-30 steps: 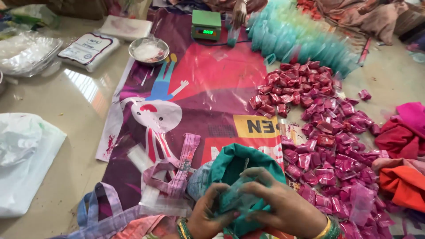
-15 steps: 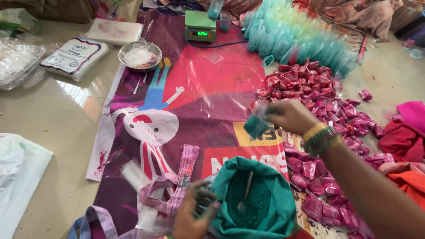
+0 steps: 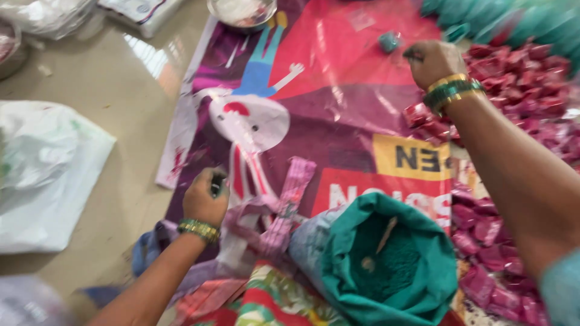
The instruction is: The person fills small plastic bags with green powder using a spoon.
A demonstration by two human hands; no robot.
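The right hand point(image 3: 430, 60) is curled shut at far right; whether anything is pinched cannot be told. A small teal powder-filled plastic packet point(image 3: 389, 41) lies just left of it. The left hand point(image 3: 204, 199) is closed around a small dark object (blurred). One open bag of teal powder point(image 3: 386, 265) sits near, on the glossy printed plastic sheet point(image 3: 338, 108).

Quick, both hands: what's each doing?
Left hand: closed on a small dark thing, too blurred to name.
Right hand: closed; contents cannot be told.

You get bright, even light, glare on the pale floor point(image 3: 115, 78) upper left, and motion blur smearing your right hand point(image 3: 432, 60) and edges.
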